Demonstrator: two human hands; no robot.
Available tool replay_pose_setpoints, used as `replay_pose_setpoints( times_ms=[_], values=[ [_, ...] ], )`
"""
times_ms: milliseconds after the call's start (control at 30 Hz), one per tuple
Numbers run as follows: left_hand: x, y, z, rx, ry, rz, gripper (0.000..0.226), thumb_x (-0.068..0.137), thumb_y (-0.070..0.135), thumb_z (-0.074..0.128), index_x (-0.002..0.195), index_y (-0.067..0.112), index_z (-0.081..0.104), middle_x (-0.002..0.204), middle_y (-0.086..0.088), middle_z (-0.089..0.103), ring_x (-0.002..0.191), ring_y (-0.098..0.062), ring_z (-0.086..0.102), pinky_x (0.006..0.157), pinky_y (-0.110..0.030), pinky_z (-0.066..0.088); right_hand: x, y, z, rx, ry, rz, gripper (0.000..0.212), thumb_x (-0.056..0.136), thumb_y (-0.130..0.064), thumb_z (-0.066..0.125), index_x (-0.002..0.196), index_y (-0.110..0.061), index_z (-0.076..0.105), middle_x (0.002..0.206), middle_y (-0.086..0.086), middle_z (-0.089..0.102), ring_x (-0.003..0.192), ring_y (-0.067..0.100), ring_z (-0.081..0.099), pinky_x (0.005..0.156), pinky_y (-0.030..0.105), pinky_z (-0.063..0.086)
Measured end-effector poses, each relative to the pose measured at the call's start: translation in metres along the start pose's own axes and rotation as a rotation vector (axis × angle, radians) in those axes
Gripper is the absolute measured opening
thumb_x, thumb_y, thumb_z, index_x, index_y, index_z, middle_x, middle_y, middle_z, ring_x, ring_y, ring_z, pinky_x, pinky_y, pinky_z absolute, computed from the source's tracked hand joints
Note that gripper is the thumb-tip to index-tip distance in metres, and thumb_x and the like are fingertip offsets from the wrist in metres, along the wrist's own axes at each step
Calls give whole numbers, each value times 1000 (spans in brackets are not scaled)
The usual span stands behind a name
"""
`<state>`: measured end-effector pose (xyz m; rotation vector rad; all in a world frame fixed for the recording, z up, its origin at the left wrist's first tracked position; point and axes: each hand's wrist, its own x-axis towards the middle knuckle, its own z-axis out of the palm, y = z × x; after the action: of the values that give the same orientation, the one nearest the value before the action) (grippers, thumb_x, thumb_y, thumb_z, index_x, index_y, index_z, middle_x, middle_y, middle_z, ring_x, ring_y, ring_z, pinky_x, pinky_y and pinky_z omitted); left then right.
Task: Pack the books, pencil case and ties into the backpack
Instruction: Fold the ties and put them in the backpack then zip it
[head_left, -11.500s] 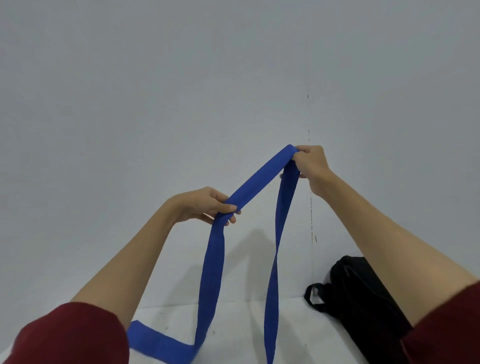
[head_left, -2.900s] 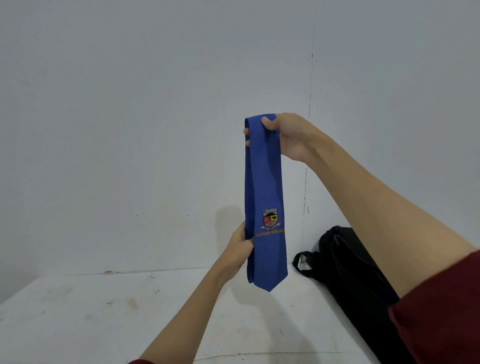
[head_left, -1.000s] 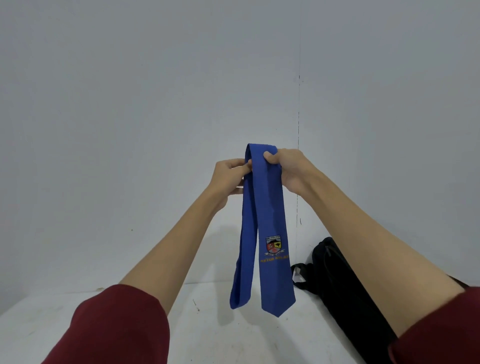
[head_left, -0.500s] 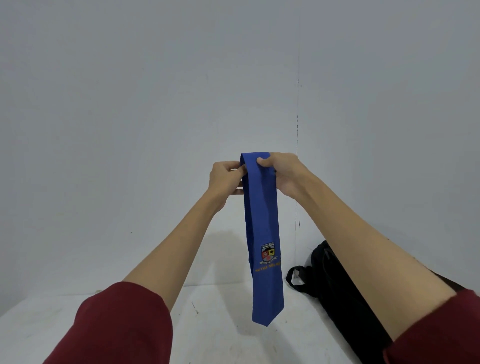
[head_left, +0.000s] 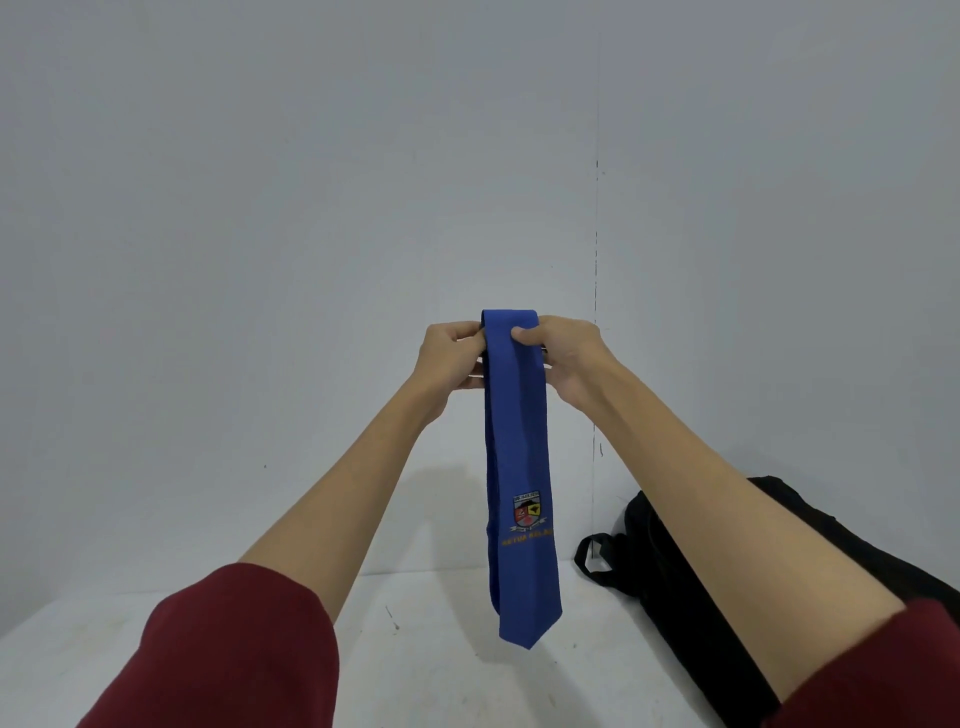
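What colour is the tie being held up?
Blue tie, with a crest and orange lettering near its pointed end; head view.

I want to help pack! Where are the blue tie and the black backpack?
blue tie (head_left: 517, 457), head view, on the plain middle of the hanging cloth.
black backpack (head_left: 691, 582), head view, on its dark body beside the right forearm.

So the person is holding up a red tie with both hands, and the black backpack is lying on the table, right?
Not quite. The tie is blue, not red; only the sleeves are red. The head view shows the left hand and right hand holding its folded top, with the black backpack lying on the table.
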<state>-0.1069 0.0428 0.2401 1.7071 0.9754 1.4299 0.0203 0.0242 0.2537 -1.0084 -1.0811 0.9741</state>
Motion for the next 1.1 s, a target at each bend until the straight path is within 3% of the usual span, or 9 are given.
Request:
replay_pose_setpoints(
  times_ms=[300, 400, 600, 767, 867, 1100],
  values=[
    [-3, -8, 3, -96, -34, -23, 21, 97, 15, 49, 103, 7, 66, 90, -6, 70, 69, -15, 68, 57, -20, 53, 1, 0, 6, 7, 42, -77, 10, 82, 1, 66, 81, -9, 64, 111, 15, 66, 109, 32, 60, 96, 45, 49],
    [-2, -11, 2, -69, -28, -19, 21, 97, 16, 48, 104, 7, 66, 93, -8, 70, 73, -17, 68, 58, -20, 54, 1, 1, 6, -27, 47, -101, 10, 83, 0, 66, 86, -9, 64, 112, 14, 65, 110, 31, 59, 97, 44, 48],
    [0, -13, 0, -36, -15, -15, 23, 98, 17, 47, 105, 7, 66, 98, -10, 70, 77, -20, 67, 63, -24, 55, 2, 1, 7, -30, 28, -102, 14, 82, 1, 66, 76, -12, 62, 111, 15, 66, 108, 32, 60, 95, 45, 50],
    [2, -12, 1, 16, 67, 42, 20, 98, 17, 44, 104, 18, 63, 94, -4, 69, 84, -22, 65, 79, -35, 55, -2, -4, 6, -19, -3, -23, 20, 80, 3, 65, 98, -2, 60, 102, 11, 62, 88, 26, 57, 74, 34, 49],
    [4, -14, -1, 53, 91, 70, 18, 98, 22, 47, 100, 19, 65, 91, -2, 70, 86, -23, 66, 82, -37, 55, -5, -9, 2, -47, -54, 22, 19, 80, 3, 61, 98, -1, 57, 92, 10, 60, 75, 22, 55, 63, 29, 49],
    [4, -18, -2, 54, 100, 108, 17, 96, 23, 51, 98, 21, 67, 91, -1, 71, 86, -20, 67, 80, -34, 56, -7, -11, -2, -58, -107, 66, 19, 81, 3, 60, 99, -1, 56, 87, 8, 58, 71, 20, 55, 58, 29, 47]
  ],
)
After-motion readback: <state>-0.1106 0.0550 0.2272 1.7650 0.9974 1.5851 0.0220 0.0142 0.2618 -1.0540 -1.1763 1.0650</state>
